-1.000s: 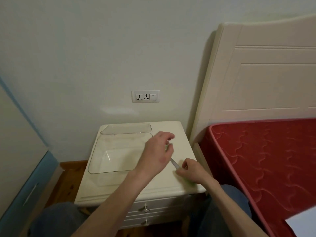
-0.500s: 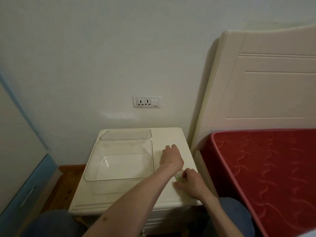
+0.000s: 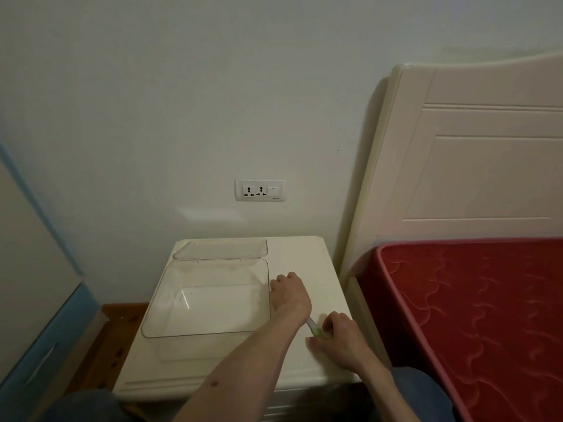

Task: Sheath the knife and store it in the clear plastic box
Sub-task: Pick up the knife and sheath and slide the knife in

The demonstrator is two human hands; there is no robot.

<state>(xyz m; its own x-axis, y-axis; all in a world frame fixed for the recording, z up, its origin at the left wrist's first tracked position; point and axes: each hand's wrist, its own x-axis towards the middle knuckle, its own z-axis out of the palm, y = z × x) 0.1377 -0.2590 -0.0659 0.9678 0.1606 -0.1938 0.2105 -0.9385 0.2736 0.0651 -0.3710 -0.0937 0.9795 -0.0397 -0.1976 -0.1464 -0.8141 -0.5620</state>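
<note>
The clear plastic box (image 3: 207, 334) stands open on the left of the white nightstand (image 3: 304, 254), its lid (image 3: 220, 249) hinged back toward the wall. The box looks empty. My left hand (image 3: 289, 295) rests knuckles-up on the tabletop just right of the box, fingers curled down; the sheath it closes on is hidden beneath it. My right hand (image 3: 339, 338) sits near the nightstand's right front and pinches the knife (image 3: 313, 327) by its green handle. A short stretch of grey blade runs up-left from the handle and disappears under my left wrist.
A bed with a red mattress (image 3: 472, 300) and a cream headboard (image 3: 457, 178) presses against the nightstand's right side. A wall socket (image 3: 260, 190) sits above the nightstand. A blue and white cabinet (image 3: 33, 300) stands at the left, with wooden floor (image 3: 122, 318) between.
My left hand dropped from above the table onto the tabletop beside the box and curled shut. My right hand stayed in place with the knife. The camera tilted and moved slightly.
</note>
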